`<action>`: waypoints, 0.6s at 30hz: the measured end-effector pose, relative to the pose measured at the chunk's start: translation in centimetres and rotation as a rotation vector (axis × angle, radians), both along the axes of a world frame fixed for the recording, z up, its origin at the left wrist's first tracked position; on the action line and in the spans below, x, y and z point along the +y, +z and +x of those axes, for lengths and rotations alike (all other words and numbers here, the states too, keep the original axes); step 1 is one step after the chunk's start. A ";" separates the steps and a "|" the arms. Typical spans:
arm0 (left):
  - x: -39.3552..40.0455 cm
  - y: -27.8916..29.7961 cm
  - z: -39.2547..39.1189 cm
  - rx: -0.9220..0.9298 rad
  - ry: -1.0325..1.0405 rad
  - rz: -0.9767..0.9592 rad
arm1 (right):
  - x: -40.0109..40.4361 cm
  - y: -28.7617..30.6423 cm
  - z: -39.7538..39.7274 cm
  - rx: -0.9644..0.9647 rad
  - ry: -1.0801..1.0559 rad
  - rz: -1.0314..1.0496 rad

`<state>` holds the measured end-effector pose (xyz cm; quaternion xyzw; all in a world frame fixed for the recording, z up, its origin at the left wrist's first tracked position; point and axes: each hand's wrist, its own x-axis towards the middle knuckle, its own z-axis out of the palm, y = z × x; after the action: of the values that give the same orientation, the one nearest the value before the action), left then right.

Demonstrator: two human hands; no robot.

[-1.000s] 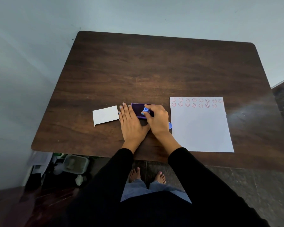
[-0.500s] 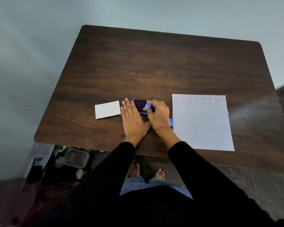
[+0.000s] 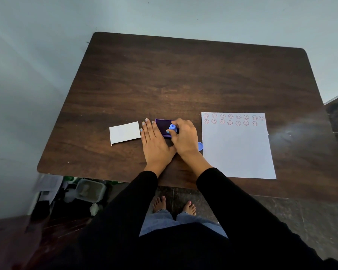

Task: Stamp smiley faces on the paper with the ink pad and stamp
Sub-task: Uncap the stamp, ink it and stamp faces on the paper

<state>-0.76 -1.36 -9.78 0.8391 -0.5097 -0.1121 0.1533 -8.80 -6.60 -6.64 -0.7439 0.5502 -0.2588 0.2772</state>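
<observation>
In the head view, a dark wood-grain table [image 3: 183,78] with rounded corners and a faint sheen carries everything. Near its front edge sits the ink pad [image 3: 163,124], a small rectangular tray with a deep purple, matte inking surface; its near and right parts are covered by the hands. The right hand [image 3: 185,138] pinches the stamp [image 3: 173,128], a small light-blue plastic piece with a rounded knob top, fingers and thumb closed around it, its lower end down on the pad; the stamp face itself is hidden. The left hand [image 3: 155,144] lies flat on the table against the pad's left edge, fingers straight and slightly spread, nails painted pale blue. Both forearms wear black sleeves.

Just right of the right wrist, a small round blue cap [image 3: 200,146] peeks out, half hidden, touching or nearly touching the paper's left edge. The paper [image 3: 238,151] is a smooth white sheet lying flat, with two rows of small red smiley faces [image 3: 230,119] along its far edge; the last marks on the right look fainter. Left of the hands lies a white rectangular lid [image 3: 125,132] with shallow folded edges.

Below the table edge, bare feet on dark stone flooring and a blurred heap of containers are hard to make out.
</observation>
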 end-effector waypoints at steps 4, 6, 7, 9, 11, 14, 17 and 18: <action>0.0 0.1 -0.1 0.013 -0.002 0.006 | 0.1 -0.2 -0.1 0.010 -0.011 -0.003; 0.1 0.1 -0.1 0.020 -0.016 -0.008 | -0.1 -0.1 0.0 0.015 -0.014 0.019; 0.2 0.2 -0.1 0.015 -0.029 -0.020 | -0.2 0.0 0.0 0.019 -0.020 0.040; 0.4 0.5 -0.2 -0.002 -0.065 -0.063 | -0.5 0.4 -0.1 -0.043 -0.070 0.097; 0.7 0.9 -0.6 -0.011 -0.149 -0.141 | -0.7 1.3 -0.6 -0.258 -0.189 0.156; 1.1 1.3 -2.6 -0.073 -0.445 -0.295 | -1.6 2.7 -2.2 -0.589 -0.401 0.238; 1.6 1.1 -4.7 -0.182 -0.723 -0.309 | -3.1 3.2 -4.7 -0.784 -0.575 0.295; 1.7 1.0 -5.0 -0.211 -0.761 -0.286 | -3.5 3.3 -5.8 -0.838 -0.629 0.313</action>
<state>-5.79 0.38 -8.79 0.5681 -0.8067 -0.0024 0.1628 -14.57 -10.09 -3.39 -0.3266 0.6205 -0.5186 0.4893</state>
